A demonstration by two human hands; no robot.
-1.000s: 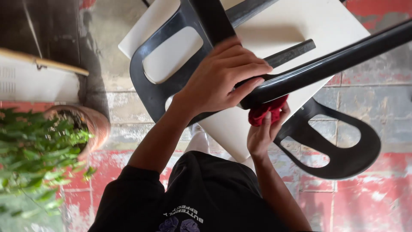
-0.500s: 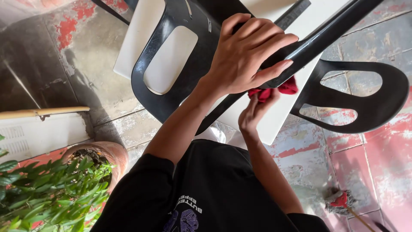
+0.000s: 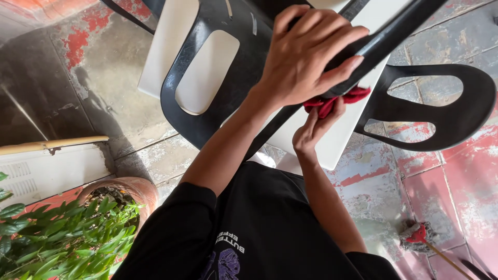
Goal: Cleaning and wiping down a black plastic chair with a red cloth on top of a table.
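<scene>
Red cloth [image 3: 337,101] bunched under the black chair leg [image 3: 384,39], pinched in the right hand [image 3: 314,129], whose fingers curl narrow around it from below. Left hand [image 3: 306,57] clamps over the same leg just above the cloth, fingers wrapped round it. White tabletop [image 3: 332,140] lies behind both hands. Potted plant [image 3: 67,238] well off past the left elbow; mop [image 3: 417,236] on the floor past the right forearm.

A home patio: worn red-painted floor tiles [image 3: 446,197], a potted plant [image 3: 62,243] (terracotta pot), a mop [image 3: 415,236].
</scene>
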